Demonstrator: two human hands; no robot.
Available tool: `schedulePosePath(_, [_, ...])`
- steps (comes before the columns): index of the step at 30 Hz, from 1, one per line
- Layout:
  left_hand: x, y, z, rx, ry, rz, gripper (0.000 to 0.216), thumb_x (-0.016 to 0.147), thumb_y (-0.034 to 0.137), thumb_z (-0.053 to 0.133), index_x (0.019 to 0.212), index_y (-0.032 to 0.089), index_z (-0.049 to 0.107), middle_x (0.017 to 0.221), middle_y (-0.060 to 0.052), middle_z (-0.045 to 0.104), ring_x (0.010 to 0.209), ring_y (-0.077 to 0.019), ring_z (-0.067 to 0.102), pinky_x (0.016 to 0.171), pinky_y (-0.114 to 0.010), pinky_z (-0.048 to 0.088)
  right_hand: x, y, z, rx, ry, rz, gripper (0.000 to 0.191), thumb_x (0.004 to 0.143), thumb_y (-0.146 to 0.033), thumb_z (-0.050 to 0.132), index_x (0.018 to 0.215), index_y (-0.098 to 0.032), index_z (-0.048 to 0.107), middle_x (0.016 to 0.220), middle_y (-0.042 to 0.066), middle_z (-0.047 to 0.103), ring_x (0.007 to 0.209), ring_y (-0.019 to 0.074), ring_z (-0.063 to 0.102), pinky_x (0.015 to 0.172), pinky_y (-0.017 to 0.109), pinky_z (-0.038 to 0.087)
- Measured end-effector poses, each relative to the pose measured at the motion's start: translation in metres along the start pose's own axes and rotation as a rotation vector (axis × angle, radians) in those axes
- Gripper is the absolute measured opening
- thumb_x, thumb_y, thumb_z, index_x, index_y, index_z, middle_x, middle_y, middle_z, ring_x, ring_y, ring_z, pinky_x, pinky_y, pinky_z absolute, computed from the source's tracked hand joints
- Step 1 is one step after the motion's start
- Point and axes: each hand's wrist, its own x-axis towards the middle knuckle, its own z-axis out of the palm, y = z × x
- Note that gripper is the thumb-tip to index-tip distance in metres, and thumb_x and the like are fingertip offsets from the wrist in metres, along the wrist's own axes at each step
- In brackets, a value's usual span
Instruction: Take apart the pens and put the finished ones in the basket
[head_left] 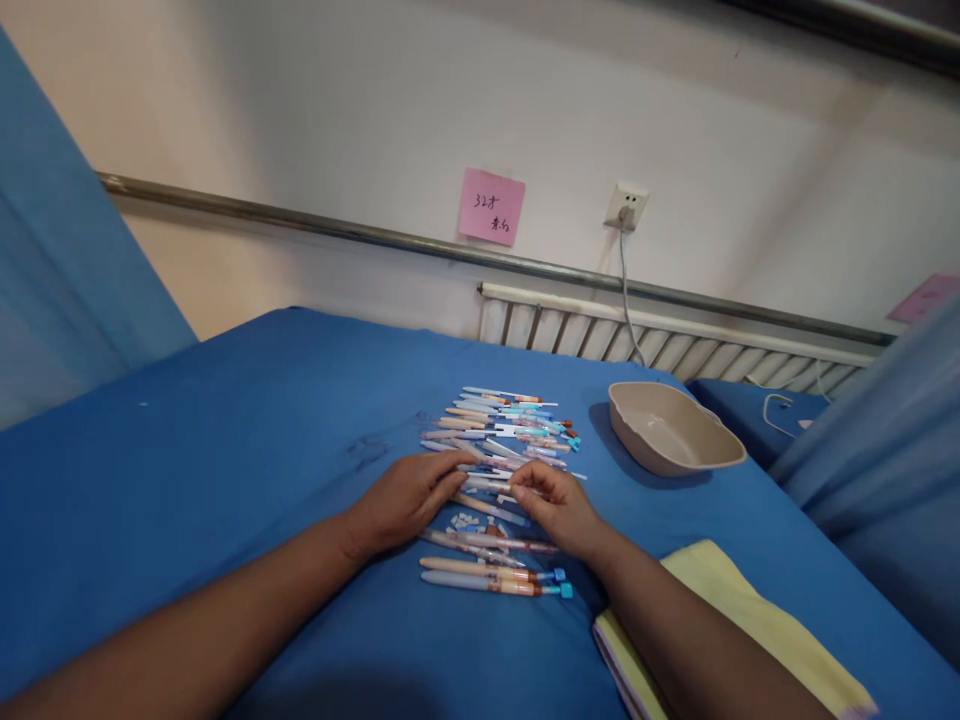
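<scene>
Many pastel pens lie in a loose heap on a blue cloth-covered table. My left hand rests on the near edge of the heap, fingers stretched toward the pens and touching one. My right hand sits opposite it, fingers curled in a pinch on a pen that spans between both hands. Several pens with blue caps lie nearer to me, between my forearms. Small white caps or bits lie between the hands.
A beige kidney-shaped dish stands to the right of the pens. A yellow-covered notebook lies under my right forearm. Behind the table are a radiator, a wall socket with a cable and a pink note. Blue curtains hang at both sides.
</scene>
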Motion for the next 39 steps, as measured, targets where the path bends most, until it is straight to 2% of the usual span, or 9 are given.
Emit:
schedulePosePath(3, [0.000,-0.004,0.000,-0.019,0.007,-0.054,0.031,0.094,0.032,0.037,0.118,0.021,0.052,0.086,-0.002,0.067,0.080,-0.0163,0.062,0.075,-0.027,0.047,0.000,0.001,0.000,-0.018,0.005,0.003,0.016,0.082,-0.034,0.055,0.082,-0.018,0.058,0.074,-0.001,0.057,0.069,0.0118,0.051,0.064,0.022,0.039])
schedulePosePath(6, [-0.001,-0.005,0.001,-0.021,0.089,-0.001,0.040,0.087,0.035,0.052,0.124,0.020,0.048,0.105,-0.006,0.064,0.092,-0.0192,0.059,0.083,-0.032,0.047,0.000,0.001,-0.001,-0.011,0.013,0.002,0.016,0.081,-0.033,0.055,0.081,-0.018,0.058,0.074,-0.001,0.057,0.069,0.0122,0.051,0.065,0.023,0.040])
schedulePosePath(9, [0.000,-0.002,0.002,-0.007,0.085,0.071,0.032,0.089,0.028,0.049,0.119,0.020,0.051,0.109,-0.008,0.061,0.098,-0.0195,0.057,0.087,-0.033,0.045,0.001,0.001,-0.002,0.009,0.011,-0.009,0.015,0.081,-0.033,0.056,0.081,-0.018,0.057,0.074,-0.001,0.057,0.069,0.0122,0.051,0.065,0.023,0.040])
schedulePosePath(13, [0.001,-0.002,0.000,0.028,0.086,0.023,0.027,0.093,0.027,0.038,0.111,0.020,0.057,0.102,-0.005,0.065,0.093,-0.0179,0.060,0.083,-0.029,0.046,0.002,0.003,-0.003,-0.006,0.019,-0.025,0.016,0.082,-0.034,0.055,0.080,-0.018,0.057,0.071,-0.002,0.055,0.066,0.0117,0.050,0.063,0.023,0.039])
schedulePosePath(19, [0.000,-0.011,-0.007,0.015,0.080,-0.137,0.033,0.094,0.034,0.034,0.110,0.020,0.059,0.066,0.002,0.064,0.064,-0.0152,0.061,0.064,-0.024,0.045,0.003,0.003,-0.010,-0.095,0.052,-0.043,0.017,0.083,-0.034,0.054,0.079,-0.018,0.057,0.070,-0.002,0.055,0.067,0.0125,0.051,0.064,0.023,0.040])
schedulePosePath(24, [-0.001,-0.014,-0.013,0.060,0.142,-0.143,0.031,0.091,0.035,0.039,0.107,0.018,0.060,0.079,-0.002,0.067,0.071,-0.0161,0.061,0.067,-0.025,0.044,-0.001,0.001,-0.029,-0.227,-0.031,0.003,0.015,0.083,-0.033,0.054,0.081,-0.019,0.058,0.072,-0.001,0.057,0.062,0.0115,0.051,0.058,0.023,0.041])
schedulePosePath(30, [-0.002,-0.016,-0.014,0.048,0.251,-0.139,0.030,0.088,0.035,0.043,0.104,0.016,0.060,0.066,0.002,0.061,0.056,-0.0118,0.053,0.058,-0.023,0.040,0.000,0.006,-0.052,-0.312,-0.030,-0.026,0.011,0.082,-0.027,0.054,0.080,-0.017,0.058,0.071,-0.001,0.057,0.066,0.0121,0.052,0.061,0.022,0.041])
schedulePosePath(35, [-0.001,-0.016,-0.011,0.088,0.248,-0.141,0.030,0.087,0.035,0.043,0.102,0.016,0.062,0.063,0.002,0.058,0.054,-0.0110,0.051,0.056,-0.022,0.038,0.002,0.010,-0.054,-0.322,-0.011,-0.009,0.012,0.083,-0.027,0.053,0.081,-0.018,0.058,0.070,-0.001,0.057,0.067,0.0125,0.053,0.061,0.023,0.042])
schedulePosePath(39, [0.001,-0.020,-0.011,0.118,0.187,-0.188,0.032,0.088,0.036,0.042,0.103,0.016,0.062,0.062,0.002,0.058,0.052,-0.0115,0.051,0.053,-0.022,0.037,0.000,0.010,-0.048,-0.362,-0.019,-0.035,0.009,0.082,-0.026,0.055,0.080,-0.018,0.059,0.074,0.000,0.061,0.068,0.0132,0.055,0.062,0.023,0.043])
